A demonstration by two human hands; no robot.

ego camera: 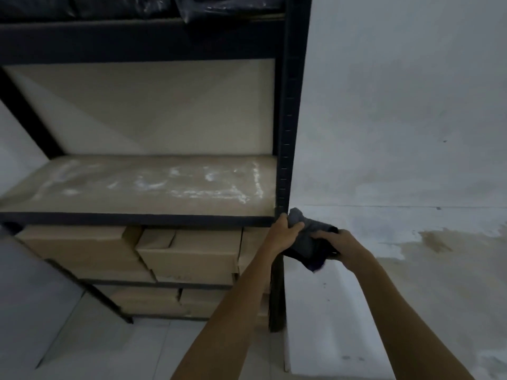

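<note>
metal rack (292, 105): dark, on pale floor (109, 346) | top level: black bags (208, 6) | middle board (123, 198): white dusty smears (208, 176) | lower levels: cardboard boxes (189, 250) side by side

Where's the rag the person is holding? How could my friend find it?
Find the tall dark rack and follow its right front post down to the edge of the dusty shelf. There the left hand and right hand grip the rag between them. It is soft, crumpled and dark grey, unlike the stiff tan boxes under the shelf.
</note>
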